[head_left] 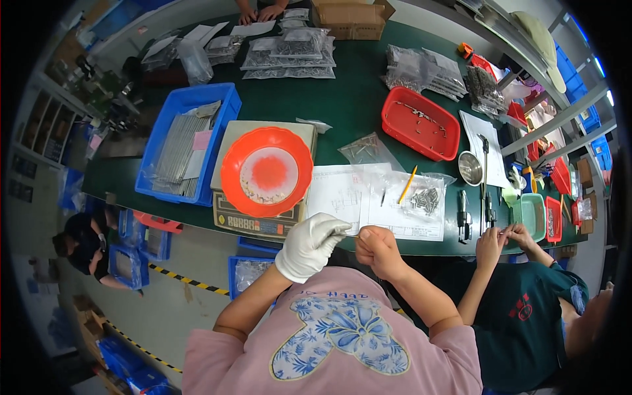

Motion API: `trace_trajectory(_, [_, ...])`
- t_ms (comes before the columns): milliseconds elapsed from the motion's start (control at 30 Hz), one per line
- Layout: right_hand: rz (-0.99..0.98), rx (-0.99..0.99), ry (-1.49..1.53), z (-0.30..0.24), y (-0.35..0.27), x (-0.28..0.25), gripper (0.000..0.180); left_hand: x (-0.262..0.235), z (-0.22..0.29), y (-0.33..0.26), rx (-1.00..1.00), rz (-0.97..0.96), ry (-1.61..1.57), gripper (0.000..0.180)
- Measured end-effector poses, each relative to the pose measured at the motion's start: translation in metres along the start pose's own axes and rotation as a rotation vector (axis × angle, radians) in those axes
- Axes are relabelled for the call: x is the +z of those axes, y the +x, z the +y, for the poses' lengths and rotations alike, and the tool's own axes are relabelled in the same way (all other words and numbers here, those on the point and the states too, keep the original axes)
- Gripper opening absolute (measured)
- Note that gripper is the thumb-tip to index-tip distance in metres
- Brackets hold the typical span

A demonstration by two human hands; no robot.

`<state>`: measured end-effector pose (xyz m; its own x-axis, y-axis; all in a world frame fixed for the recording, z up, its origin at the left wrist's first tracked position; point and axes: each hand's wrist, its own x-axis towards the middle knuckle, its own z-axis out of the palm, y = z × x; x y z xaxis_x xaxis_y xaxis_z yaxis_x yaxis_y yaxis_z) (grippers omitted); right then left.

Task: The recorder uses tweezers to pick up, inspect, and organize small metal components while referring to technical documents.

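My left hand (307, 249), in a white glove, is pinched on a small thin piece (352, 235) in front of my chest. My bare right hand (380, 253) is closed at the other end of that piece; its kind is too small to tell. Just beyond my hands lie printed drawing sheets (336, 197). On them rest a yellow pencil (408, 185), a dark pen (384, 197) and a clear bag of small metal pins (424, 200). Left of the sheets, an orange-red bowl (230, 172) with a whitish bottom and small bits in it sits on a scale (253, 225).
A blue bin (146, 161) of long thin rods stands left of the scale. A red tray (421, 150) with small parts, a metal bowl (470, 168) and calipers (464, 217) are to the right. Bagged parts (289, 56) line the far side. A co-worker (520, 316) sits at my right.
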<state>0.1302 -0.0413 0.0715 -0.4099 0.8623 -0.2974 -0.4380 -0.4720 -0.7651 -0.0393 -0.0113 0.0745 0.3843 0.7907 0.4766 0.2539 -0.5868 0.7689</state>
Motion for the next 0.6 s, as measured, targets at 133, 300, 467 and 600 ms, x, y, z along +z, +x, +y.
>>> trace_trajectory(133, [-0.054,0.19,0.267,-0.005,0.001,0.006,0.032,-0.009,0.002,0.005,0.112,-0.035,0.163,0.015])
trace_trajectory(300, [-0.008,0.136,0.158,-0.005,0.006,-0.004,0.032,-0.006,0.002,0.007,-0.036,-0.03,-0.015,0.015])
trace_trajectory(467, [0.105,-0.189,-0.342,0.004,0.006,-0.008,0.028,0.001,0.003,0.001,-0.47,-0.121,-0.286,0.026])
trace_trajectory(600, [0.102,-0.789,-1.236,0.0,0.011,-0.016,0.021,-0.006,0.004,0.01,-1.031,-0.148,-0.845,0.036])
